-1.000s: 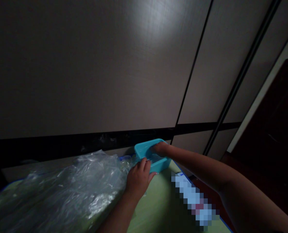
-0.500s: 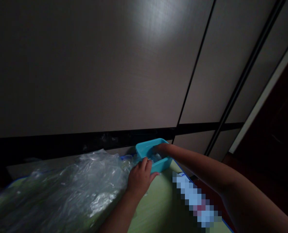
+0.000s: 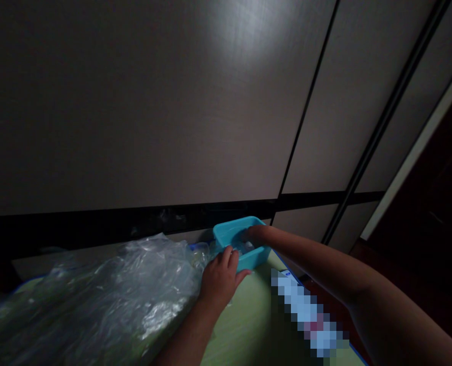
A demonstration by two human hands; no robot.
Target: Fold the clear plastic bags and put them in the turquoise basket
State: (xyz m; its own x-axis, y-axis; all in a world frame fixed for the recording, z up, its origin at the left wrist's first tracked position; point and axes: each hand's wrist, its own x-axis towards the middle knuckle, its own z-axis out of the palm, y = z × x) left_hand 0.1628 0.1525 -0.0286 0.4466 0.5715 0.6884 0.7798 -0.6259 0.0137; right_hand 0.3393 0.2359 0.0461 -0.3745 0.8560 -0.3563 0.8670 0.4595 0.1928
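A turquoise plastic box (image 3: 254, 260) with an open top stands at the far end of the green tabletop. My left hand (image 3: 221, 277) grips its near left edge, fingers bent over the rim and thumb against the outside. Into the box from the right reaches my right hand (image 3: 257, 234); its fingers are hidden or too dark to make out. Some clear plastic pieces (image 3: 246, 248) lie inside the box, partly blocked by my hands. Just left of the box sits a clear plastic item with blue on it (image 3: 199, 251).
A large heap of crumpled clear plastic film (image 3: 134, 290) covers the left of the green table (image 3: 244, 325). On the right edge lies a flat, blurred-out light blue item (image 3: 305, 310). Tall cabinet doors (image 3: 153, 112) rise directly behind the table.
My right hand has shifted very slightly inside the box, among the clear pieces. The left hand keeps its place at the rim, and the box has not visibly moved.
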